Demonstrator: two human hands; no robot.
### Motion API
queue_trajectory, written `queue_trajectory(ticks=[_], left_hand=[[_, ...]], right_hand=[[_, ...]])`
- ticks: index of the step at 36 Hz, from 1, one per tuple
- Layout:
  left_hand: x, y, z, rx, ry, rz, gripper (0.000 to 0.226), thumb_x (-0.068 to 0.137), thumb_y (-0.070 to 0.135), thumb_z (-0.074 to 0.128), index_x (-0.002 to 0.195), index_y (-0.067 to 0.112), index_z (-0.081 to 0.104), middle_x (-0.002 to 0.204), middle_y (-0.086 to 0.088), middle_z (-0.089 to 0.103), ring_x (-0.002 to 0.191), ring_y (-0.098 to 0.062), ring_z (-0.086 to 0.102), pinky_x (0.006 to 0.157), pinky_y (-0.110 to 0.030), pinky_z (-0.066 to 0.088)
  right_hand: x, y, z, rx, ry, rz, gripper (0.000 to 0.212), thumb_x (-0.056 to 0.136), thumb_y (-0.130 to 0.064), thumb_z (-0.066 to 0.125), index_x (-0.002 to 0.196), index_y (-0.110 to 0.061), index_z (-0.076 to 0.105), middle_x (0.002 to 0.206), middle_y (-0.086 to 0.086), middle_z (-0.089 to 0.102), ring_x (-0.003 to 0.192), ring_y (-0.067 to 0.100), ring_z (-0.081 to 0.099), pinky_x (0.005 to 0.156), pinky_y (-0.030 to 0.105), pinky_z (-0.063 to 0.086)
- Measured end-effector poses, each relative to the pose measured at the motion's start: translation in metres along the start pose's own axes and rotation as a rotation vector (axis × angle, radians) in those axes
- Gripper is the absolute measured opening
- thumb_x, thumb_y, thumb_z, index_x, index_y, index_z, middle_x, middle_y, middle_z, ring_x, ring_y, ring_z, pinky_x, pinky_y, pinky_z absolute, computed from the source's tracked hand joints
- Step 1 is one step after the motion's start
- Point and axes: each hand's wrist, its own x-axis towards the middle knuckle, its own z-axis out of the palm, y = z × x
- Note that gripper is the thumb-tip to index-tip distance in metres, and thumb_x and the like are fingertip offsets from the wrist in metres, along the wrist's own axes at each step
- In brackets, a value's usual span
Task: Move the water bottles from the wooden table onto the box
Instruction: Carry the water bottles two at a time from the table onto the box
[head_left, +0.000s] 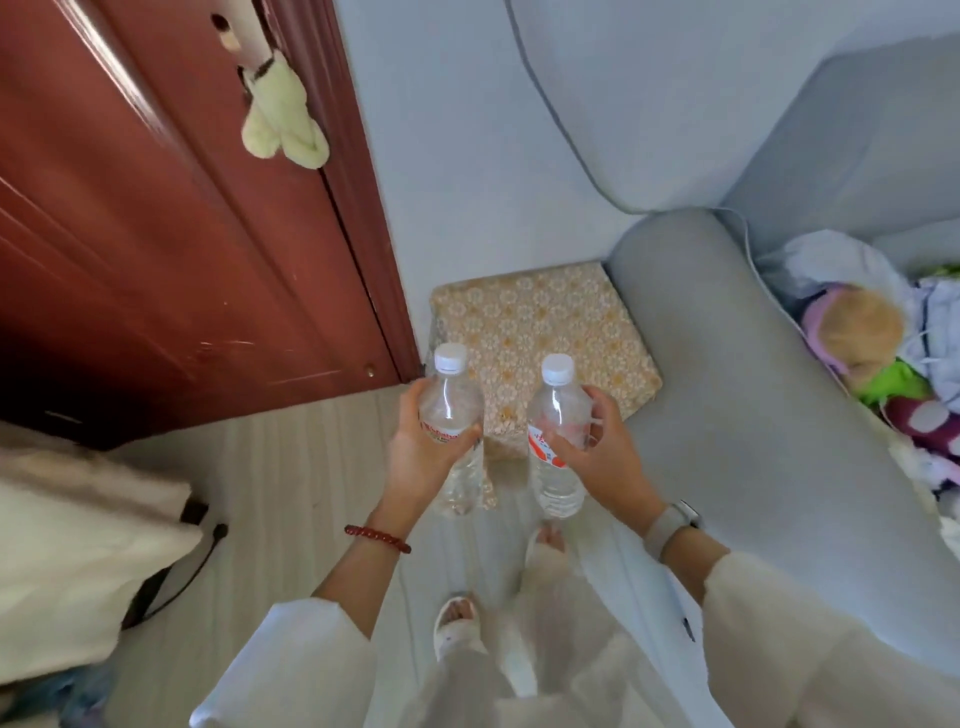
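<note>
My left hand (415, 452) curls round one water bottle (451, 426), my right hand (597, 441) round the other bottle (557, 431); both stand upright with white caps up. The box (540, 332), under a flowered cloth, sits at twelve o'clock, beside the grey sofa (727, 389).
</note>
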Motion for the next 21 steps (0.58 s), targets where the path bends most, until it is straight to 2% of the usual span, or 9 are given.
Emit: queue_trajectory(ticks=[3,5,7,11,14,15,18,21], left_hand=[[0.058,0.009,0.02,-0.003,0.014,-0.015,0.074,0.068,0.026,0.079,0.13,0.022,0.039,0.121,0.014,0.048,0.114,-0.009,0.048,0.09,-0.023,0.039],[0.094,0.009,0.034,0.012,0.039,-0.039,0.074,0.068,0.026,0.08,0.13,0.022,0.039,0.127,0.009,0.048,0.116,-0.01,0.047,0.093,-0.025,0.04],[0.13,0.006,0.049,0.039,0.065,-0.073,0.076,0.067,0.029,0.08,0.131,0.023,0.039,0.127,0.007,0.05,0.113,-0.013,0.049,0.093,-0.03,0.043],[0.195,-0.012,0.077,0.153,0.107,-0.094,0.078,0.067,0.039,0.079,0.131,0.026,0.037,0.109,0.011,0.053,0.099,-0.015,0.055,0.076,-0.029,0.046],[0.239,-0.029,0.095,0.161,0.147,-0.11,0.076,0.067,0.038,0.08,0.129,0.026,0.038,0.115,0.005,0.055,0.103,-0.019,0.055,0.081,-0.037,0.051],[0.253,-0.034,0.101,0.157,0.157,-0.115,0.076,0.068,0.038,0.08,0.13,0.026,0.038,0.12,0.001,0.055,0.105,-0.02,0.054,0.084,-0.041,0.052],[0.291,-0.046,0.112,0.168,0.158,-0.116,0.079,0.067,0.039,0.08,0.132,0.025,0.037,0.126,-0.005,0.053,0.109,-0.024,0.053,0.088,-0.045,0.05],[0.322,-0.057,0.116,0.193,0.137,-0.086,0.079,0.067,0.035,0.081,0.132,0.024,0.038,0.117,-0.004,0.057,0.102,-0.024,0.054,0.086,-0.044,0.05]], right_hand=[[0.066,0.004,-0.007,-0.034,-0.056,0.022,0.07,0.074,-0.038,0.073,0.13,-0.031,0.032,0.13,-0.007,0.047,0.116,0.015,0.051,0.099,0.038,0.045],[0.109,0.009,-0.01,-0.076,-0.097,0.032,0.08,0.075,-0.038,0.072,0.139,-0.023,0.027,0.141,0.002,0.041,0.124,0.02,0.046,0.103,0.041,0.042],[0.154,0.017,-0.01,-0.095,-0.115,0.028,0.079,0.075,-0.037,0.072,0.138,-0.021,0.029,0.141,0.003,0.039,0.121,0.02,0.045,0.098,0.034,0.043],[0.235,0.036,-0.001,-0.104,-0.133,0.031,0.07,0.075,-0.033,0.074,0.13,-0.021,0.033,0.133,0.002,0.04,0.113,0.017,0.046,0.088,0.023,0.04],[0.284,0.047,0.011,-0.088,-0.112,0.044,0.063,0.073,-0.031,0.076,0.118,-0.03,0.033,0.124,-0.002,0.043,0.104,0.014,0.048,0.078,0.014,0.04],[0.298,0.051,0.015,-0.082,-0.109,0.043,0.062,0.072,-0.03,0.076,0.116,-0.032,0.032,0.122,-0.002,0.043,0.105,0.015,0.048,0.08,0.016,0.042],[0.336,0.062,0.029,-0.064,-0.117,0.04,0.065,0.071,-0.024,0.077,0.118,-0.027,0.033,0.12,-0.002,0.043,0.111,0.019,0.049,0.095,0.033,0.045],[0.368,0.07,0.044,-0.043,-0.098,0.042,0.07,0.07,-0.023,0.078,0.123,-0.022,0.033,0.123,0.002,0.045,0.113,0.02,0.049,0.1,0.039,0.045]])
